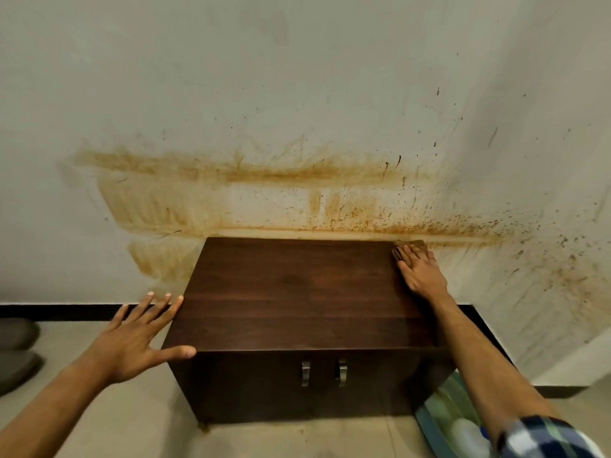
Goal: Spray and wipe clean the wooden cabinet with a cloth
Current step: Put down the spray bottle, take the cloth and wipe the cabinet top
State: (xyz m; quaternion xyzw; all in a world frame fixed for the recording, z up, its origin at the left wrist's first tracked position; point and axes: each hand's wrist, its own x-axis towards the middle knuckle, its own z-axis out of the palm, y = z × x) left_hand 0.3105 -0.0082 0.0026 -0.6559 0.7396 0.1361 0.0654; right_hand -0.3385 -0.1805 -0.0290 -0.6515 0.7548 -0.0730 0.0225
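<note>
A dark wooden cabinet (297, 292) with two metal door handles (324, 373) stands against a stained wall. My right hand (421, 271) lies flat at the top's far right corner, pressing a small brown cloth (405, 247) onto the wood; most of the cloth is hidden under my fingers. My left hand (139, 338) hovers with fingers spread at the cabinet's left front corner, thumb near the top's edge, holding nothing. No spray bottle can be clearly made out.
The wall (297, 94) behind carries orange-brown smears and splatter. A green and blue tub (443, 414) with a whitish object inside sits on the floor at the cabinet's right. Grey cushions (16, 352) lie at the far left. A black skirting runs along the floor.
</note>
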